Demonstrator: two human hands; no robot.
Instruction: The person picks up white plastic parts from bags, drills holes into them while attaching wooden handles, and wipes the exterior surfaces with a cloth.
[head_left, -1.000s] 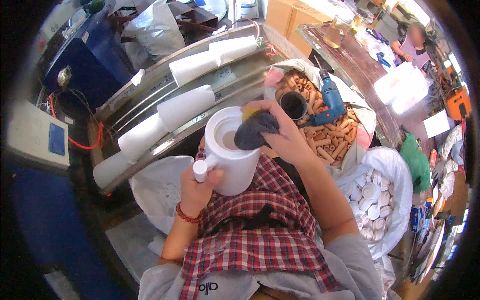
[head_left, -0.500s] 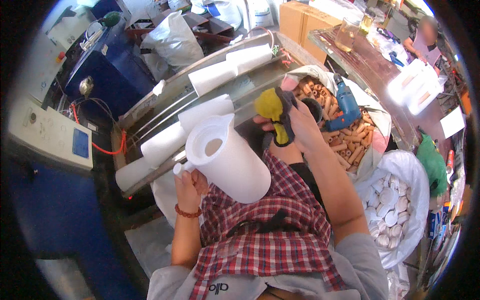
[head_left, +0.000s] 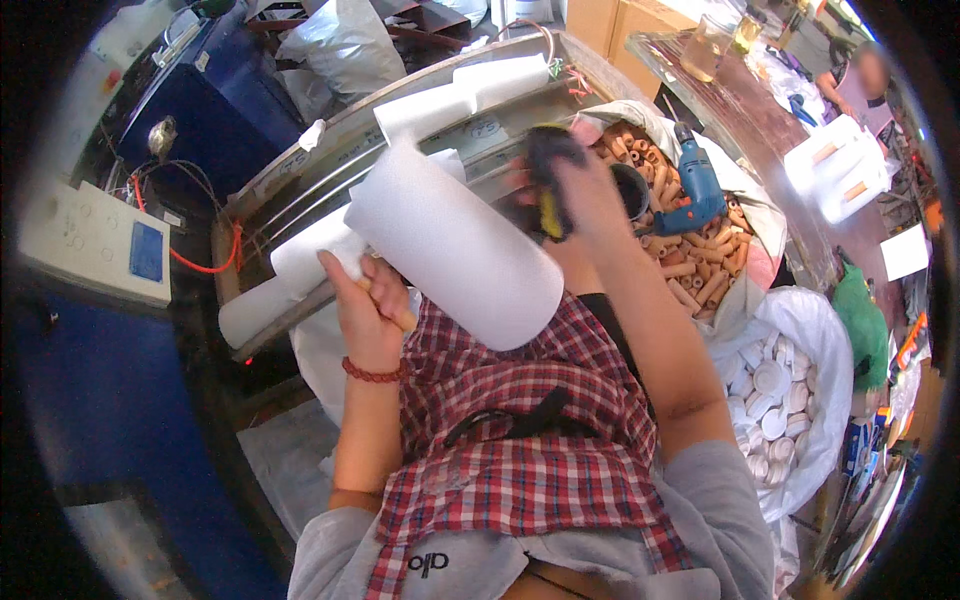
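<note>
The left hand (head_left: 372, 315) is closed around the near end of a large white paper roll (head_left: 455, 250), fingers curled at its core, holding it tilted across the lap above a red plaid cloth (head_left: 520, 440). The right hand (head_left: 580, 195) grips a dark tool with a yellow part (head_left: 545, 185) just beside the roll's far end. The roll looks light but bulky, soft-skinned and easily dented, so the stiff core ends seem the safest hold. Beyond lie more white rolls on a metal trough (head_left: 330, 170), a bag of cardboard tubes (head_left: 690, 270), a blue drill (head_left: 695, 190) and a sack of white caps (head_left: 780, 390).
</note>
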